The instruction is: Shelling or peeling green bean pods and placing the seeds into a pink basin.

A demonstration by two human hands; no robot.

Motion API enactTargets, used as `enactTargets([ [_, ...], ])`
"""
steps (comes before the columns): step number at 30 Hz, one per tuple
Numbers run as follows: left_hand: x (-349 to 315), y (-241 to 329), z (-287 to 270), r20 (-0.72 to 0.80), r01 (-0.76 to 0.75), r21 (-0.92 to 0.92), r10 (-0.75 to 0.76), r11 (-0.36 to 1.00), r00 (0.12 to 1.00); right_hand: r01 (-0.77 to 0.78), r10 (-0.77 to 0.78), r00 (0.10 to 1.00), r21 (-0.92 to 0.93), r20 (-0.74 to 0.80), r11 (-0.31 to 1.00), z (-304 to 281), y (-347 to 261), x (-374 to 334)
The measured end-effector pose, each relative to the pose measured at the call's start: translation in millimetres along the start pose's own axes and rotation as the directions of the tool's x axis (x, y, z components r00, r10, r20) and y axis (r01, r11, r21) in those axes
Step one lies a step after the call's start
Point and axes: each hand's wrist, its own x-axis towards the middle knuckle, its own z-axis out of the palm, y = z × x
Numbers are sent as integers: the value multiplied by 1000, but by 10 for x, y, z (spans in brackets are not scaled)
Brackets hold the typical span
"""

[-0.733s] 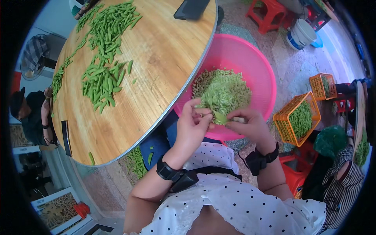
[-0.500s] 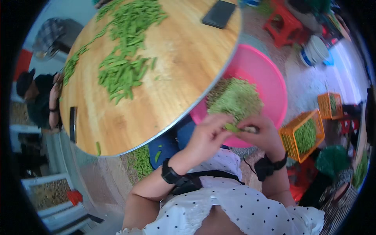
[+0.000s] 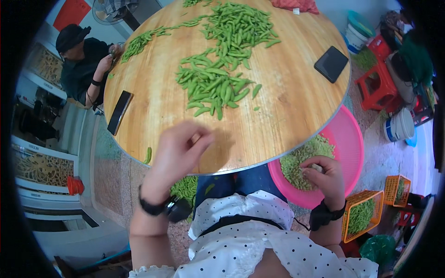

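My left hand (image 3: 178,150), slightly blurred, is over the near part of the round wooden table (image 3: 264,120). Its thumb stands apart from the curled fingers, and nothing shows between them. Beyond it lies a heap of green soybean pods (image 3: 218,85). At the right, my right hand (image 3: 327,178) is above a pink plastic basin (image 3: 354,139). Its fingers are closed around something pale that I cannot make out. Shelled green beans (image 3: 296,162) lie in the basin below that hand.
Two phones, one at the right (image 3: 331,64) and one at the left (image 3: 120,112), lie on the table. A person in black (image 3: 79,69) sits at the far left. Orange crates (image 3: 364,215) of pods and a red stool (image 3: 378,88) stand at the right.
My left hand has left the basin and moved left over the table, away from the pod both hands held. My right hand stays by the basin. The view has swung, showing more tabletop.
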Motion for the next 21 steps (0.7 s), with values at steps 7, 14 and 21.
enactTargets([
  [7, 1044, -267, 828, -79, -53, 502, 107, 863, 991, 166, -196, 974, -237, -109, 957, 143, 3, 93],
  [14, 871, -286, 531, -270, 50, 159, -6, 986, 963, 61, -41, 994, -192, 106, 980, 312, -610, 213],
  [21, 737, -224, 310, 239, 237, -765, -78, 599, 968, 312, -312, 950, -39, 5, 949, 119, -83, 471],
])
